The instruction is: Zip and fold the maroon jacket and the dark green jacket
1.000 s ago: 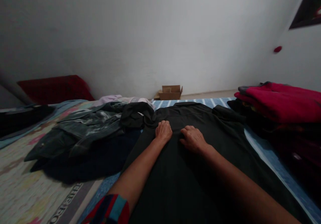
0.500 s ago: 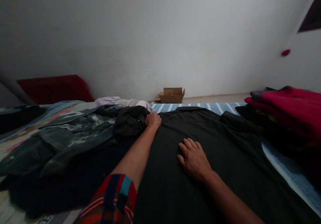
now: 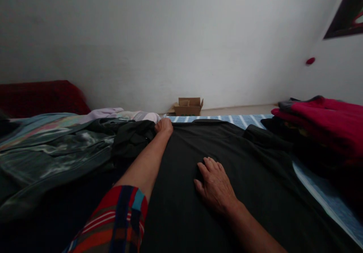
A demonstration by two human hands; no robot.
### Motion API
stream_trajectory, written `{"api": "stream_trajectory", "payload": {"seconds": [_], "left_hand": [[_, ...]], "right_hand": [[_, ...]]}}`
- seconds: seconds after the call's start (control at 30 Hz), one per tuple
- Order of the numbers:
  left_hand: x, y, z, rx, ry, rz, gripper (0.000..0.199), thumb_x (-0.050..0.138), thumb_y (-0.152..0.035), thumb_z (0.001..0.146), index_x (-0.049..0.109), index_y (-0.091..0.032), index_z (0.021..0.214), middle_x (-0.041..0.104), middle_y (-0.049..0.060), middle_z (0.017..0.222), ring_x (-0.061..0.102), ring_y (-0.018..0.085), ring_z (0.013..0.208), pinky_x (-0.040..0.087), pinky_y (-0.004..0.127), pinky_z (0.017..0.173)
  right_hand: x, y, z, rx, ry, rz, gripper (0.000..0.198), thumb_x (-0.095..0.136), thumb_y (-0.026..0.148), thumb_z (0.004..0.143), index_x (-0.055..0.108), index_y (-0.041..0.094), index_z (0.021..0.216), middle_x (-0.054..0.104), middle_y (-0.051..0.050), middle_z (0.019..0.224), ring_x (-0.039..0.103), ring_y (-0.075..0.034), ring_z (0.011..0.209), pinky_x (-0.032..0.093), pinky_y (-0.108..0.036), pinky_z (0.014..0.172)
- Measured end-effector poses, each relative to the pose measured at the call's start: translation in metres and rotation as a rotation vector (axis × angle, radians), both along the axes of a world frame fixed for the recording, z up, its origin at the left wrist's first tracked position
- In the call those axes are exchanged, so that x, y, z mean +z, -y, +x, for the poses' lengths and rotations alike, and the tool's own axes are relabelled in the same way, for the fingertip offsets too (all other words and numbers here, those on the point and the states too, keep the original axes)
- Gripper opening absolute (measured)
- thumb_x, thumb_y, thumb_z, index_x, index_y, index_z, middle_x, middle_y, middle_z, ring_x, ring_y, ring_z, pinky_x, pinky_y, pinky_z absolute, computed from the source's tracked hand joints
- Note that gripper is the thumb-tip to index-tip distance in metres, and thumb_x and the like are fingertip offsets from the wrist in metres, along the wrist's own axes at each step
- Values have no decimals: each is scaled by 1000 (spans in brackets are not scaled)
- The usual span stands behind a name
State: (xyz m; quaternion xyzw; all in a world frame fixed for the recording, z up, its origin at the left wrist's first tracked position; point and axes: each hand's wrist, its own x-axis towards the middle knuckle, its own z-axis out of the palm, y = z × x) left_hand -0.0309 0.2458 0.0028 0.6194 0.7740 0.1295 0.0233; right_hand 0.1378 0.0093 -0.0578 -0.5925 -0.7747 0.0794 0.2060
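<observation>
A dark shirt (image 3: 195,151) with a collar at its far end lies spread out in front of me, back side up. My left hand (image 3: 164,127) is closed on its far left shoulder, where the sleeve bunches to the left. The fingertips there are mostly turned away from view. On the middle of the shirt's back rests my right hand (image 3: 214,185), palm down, fingers stretched out and slightly apart. The shirt's right sleeve (image 3: 266,138) lies folded along the right side.
Rumpled dark clothes (image 3: 62,151) lie to the left. A stack of folded clothes, red on top (image 3: 326,121), stands at the right on a blue striped sheet (image 3: 320,190). An open cardboard box (image 3: 187,109) sits beyond, by the white wall (image 3: 181,49).
My left hand has pulled slightly left and away with the shirt's shoulder, so the cloth looks tauter. My right hand stays flat on the shirt. The view has turned slightly right.
</observation>
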Motion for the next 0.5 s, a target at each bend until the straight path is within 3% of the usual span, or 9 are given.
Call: {"api": "stream_trajectory", "payload": {"seconds": [0.2, 0.37, 0.5], "left_hand": [[-19, 17, 11, -15, -108, 59, 32, 42, -8, 80, 57, -8, 108, 57, 21, 115, 57, 32, 102, 46, 38, 79], [-42, 47, 31, -233, -189, 186, 33, 39, -12, 83, 51, -14, 113, 46, 15, 128, 43, 28, 119, 36, 40, 94], [-56, 60, 29, -377, -201, 160, 21, 39, -22, 86, 56, -14, 95, 59, 12, 107, 51, 24, 107, 38, 36, 91]], "right_hand": [[-3, -2, -1, -18, -14, -14, 53, 47, 38, 83, 42, 18, 131, 36, -14, 140, 26, -29, 131, 18, -45, 107], [-2, -3, -1, 1, -51, -32, 52, 45, 39, 84, 43, 18, 131, 37, -13, 140, 27, -29, 131, 18, -46, 107], [2, -5, 0, 1, -95, -34, 51, 51, 42, 81, 48, 18, 126, 42, -13, 135, 33, -29, 127, 22, -44, 104]]}}
